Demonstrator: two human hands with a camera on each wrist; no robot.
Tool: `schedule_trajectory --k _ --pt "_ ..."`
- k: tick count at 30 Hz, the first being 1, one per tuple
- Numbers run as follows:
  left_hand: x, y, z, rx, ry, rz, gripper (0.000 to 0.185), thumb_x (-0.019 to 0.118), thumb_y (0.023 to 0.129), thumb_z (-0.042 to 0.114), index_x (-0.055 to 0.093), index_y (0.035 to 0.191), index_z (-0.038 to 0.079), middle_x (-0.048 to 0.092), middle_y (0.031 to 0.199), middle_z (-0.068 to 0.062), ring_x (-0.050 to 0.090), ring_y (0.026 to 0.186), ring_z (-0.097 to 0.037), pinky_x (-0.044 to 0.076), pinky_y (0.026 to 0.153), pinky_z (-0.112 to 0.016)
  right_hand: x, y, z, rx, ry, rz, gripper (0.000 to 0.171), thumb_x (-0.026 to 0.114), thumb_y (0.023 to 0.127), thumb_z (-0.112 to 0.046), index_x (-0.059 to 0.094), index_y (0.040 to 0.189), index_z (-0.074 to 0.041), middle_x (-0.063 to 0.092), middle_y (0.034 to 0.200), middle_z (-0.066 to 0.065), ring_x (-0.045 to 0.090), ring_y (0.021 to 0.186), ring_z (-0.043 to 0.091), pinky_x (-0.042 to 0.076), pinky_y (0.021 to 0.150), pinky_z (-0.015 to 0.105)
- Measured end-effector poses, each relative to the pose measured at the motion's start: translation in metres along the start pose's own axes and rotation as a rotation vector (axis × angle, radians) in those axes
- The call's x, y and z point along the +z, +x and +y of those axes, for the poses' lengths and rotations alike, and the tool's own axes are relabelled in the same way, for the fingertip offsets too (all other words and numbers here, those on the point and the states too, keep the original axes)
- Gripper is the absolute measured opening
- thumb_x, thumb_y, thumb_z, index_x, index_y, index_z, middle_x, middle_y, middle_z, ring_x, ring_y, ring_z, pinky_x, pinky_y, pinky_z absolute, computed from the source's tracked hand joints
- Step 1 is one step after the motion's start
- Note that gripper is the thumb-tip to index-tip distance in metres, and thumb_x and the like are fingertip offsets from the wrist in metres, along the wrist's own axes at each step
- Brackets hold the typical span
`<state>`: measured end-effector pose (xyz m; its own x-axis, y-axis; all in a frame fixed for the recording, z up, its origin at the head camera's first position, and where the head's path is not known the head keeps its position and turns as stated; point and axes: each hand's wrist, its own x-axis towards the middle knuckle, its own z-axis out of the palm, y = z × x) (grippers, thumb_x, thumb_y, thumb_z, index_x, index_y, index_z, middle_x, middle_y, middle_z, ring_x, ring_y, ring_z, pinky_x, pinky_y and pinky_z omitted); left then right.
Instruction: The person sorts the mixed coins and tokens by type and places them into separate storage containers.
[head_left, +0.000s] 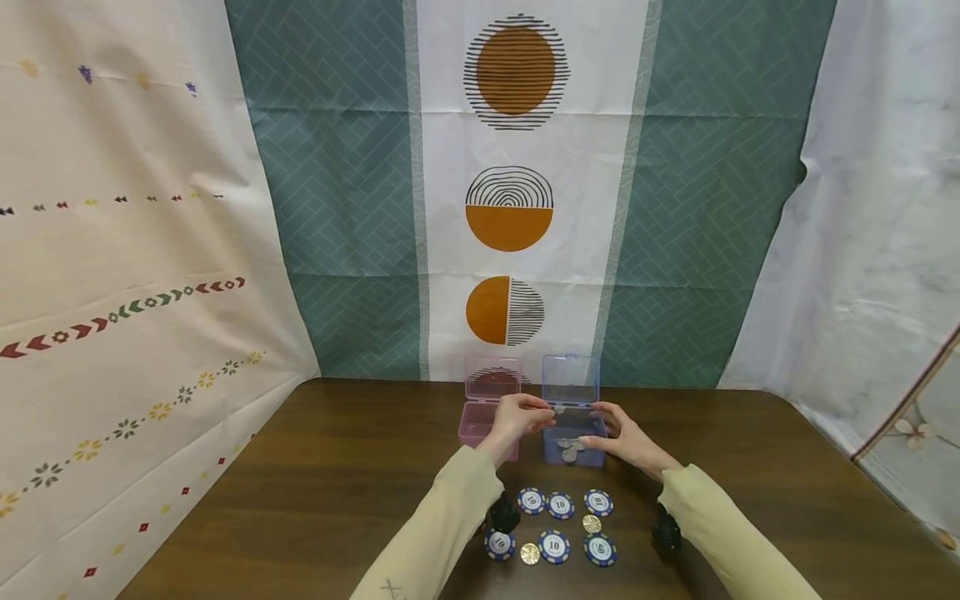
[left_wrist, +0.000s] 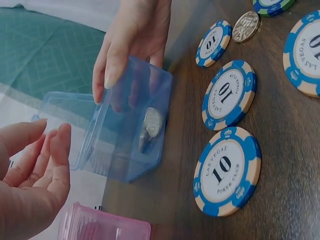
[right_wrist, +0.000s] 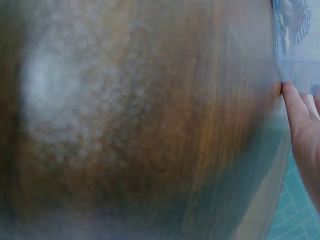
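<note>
Holding silver coins, the clear blue box (left_wrist: 127,125) stands lid-up; right hand's (head_left: 626,437) grip steadies it; left hand (head_left: 517,417) released.

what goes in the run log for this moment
left hand: open over blue box | right hand: holds box | coins inside

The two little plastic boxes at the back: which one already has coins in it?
The blue box, on the right of the pair, held by the right hand. Silver coins lie inside it; none are visible in the pink box beside it.
</note>
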<state>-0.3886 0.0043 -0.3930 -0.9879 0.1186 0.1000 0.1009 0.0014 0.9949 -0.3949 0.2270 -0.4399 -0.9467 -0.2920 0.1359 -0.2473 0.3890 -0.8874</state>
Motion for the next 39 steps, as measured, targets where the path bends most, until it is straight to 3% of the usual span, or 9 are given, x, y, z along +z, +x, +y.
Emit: schedule_trajectory --k 6,12,16,23,26,29,33,39 --pt "-0.007 -0.004 0.001 0.017 0.069 -0.050 0.013 0.067 0.079 0.001 0.065 0.089 -0.007 0.065 0.075 -0.008 0.065 0.071 -0.022 0.051 0.067 -0.031 0.000 0.000 0.000 0.001 -0.007 0.006 0.076 0.070 0.079 -0.029 0.024 0.135 -0.006 0.025 0.139 0.023 0.017 0.127 0.044 0.020 0.096 0.056" --pt "-0.016 -0.008 0.000 0.028 0.100 -0.198 0.013 0.069 0.076 -0.002 0.065 0.087 -0.008 0.064 0.079 -0.009 0.064 0.072 -0.022 0.051 0.069 -0.034 0.000 -0.001 -0.002 0.003 -0.015 0.006 0.075 0.069 0.080 -0.029 0.024 0.135 -0.006 0.024 0.139 0.024 0.017 0.127 0.044 0.020 0.096 0.056" --pt "-0.022 -0.014 0.000 0.044 0.183 -0.267 0.013 0.070 0.076 0.000 0.066 0.087 -0.006 0.064 0.078 -0.007 0.062 0.072 -0.022 0.050 0.071 -0.034 0.000 -0.001 -0.001 0.002 -0.020 0.003 0.075 0.069 0.081 -0.029 0.023 0.136 -0.006 0.023 0.139 0.024 0.016 0.127 0.044 0.020 0.096 0.056" --pt "-0.029 -0.023 0.001 0.136 0.395 -0.377 0.012 0.071 0.076 0.002 0.066 0.086 0.000 0.063 0.075 -0.001 0.060 0.068 -0.021 0.050 0.068 -0.039 0.000 -0.001 -0.002 0.016 -0.017 0.005 0.076 0.070 0.080 -0.029 0.023 0.136 -0.006 0.024 0.139 0.024 0.015 0.128 0.043 0.020 0.097 0.056" --pt "-0.032 -0.027 0.002 0.168 0.426 -0.462 0.014 0.071 0.076 0.003 0.066 0.089 -0.002 0.064 0.076 0.000 0.060 0.068 -0.016 0.049 0.068 -0.034 0.000 0.000 -0.002 0.010 -0.019 0.002 0.076 0.069 0.080 -0.030 0.023 0.136 -0.006 0.024 0.139 0.024 0.014 0.128 0.043 0.019 0.097 0.056" --pt "-0.035 -0.030 0.003 0.201 0.441 -0.592 0.017 0.070 0.078 0.004 0.064 0.092 -0.003 0.064 0.079 0.001 0.060 0.070 -0.012 0.048 0.069 -0.026 -0.001 0.000 -0.001 0.005 -0.026 0.002 0.075 0.069 0.080 -0.029 0.023 0.136 -0.006 0.024 0.139 0.024 0.013 0.128 0.044 0.018 0.097 0.056" --pt "-0.040 -0.033 0.001 0.212 0.438 -0.736 0.019 0.070 0.078 0.004 0.063 0.094 -0.004 0.065 0.081 -0.001 0.061 0.071 -0.012 0.048 0.071 -0.024 -0.001 0.000 0.000 -0.001 -0.029 0.005 0.075 0.068 0.081 -0.028 0.023 0.136 -0.005 0.024 0.139 0.024 0.014 0.128 0.044 0.019 0.096 0.056" --pt "-0.044 -0.036 -0.003 0.222 0.518 -0.796 0.015 0.069 0.077 0.000 0.064 0.091 0.000 0.064 0.078 0.002 0.061 0.069 -0.009 0.049 0.067 -0.023 0.000 -0.001 -0.001 -0.014 -0.023 0.001 0.074 0.068 0.081 -0.028 0.024 0.136 -0.005 0.025 0.138 0.025 0.016 0.127 0.044 0.020 0.096 0.056"
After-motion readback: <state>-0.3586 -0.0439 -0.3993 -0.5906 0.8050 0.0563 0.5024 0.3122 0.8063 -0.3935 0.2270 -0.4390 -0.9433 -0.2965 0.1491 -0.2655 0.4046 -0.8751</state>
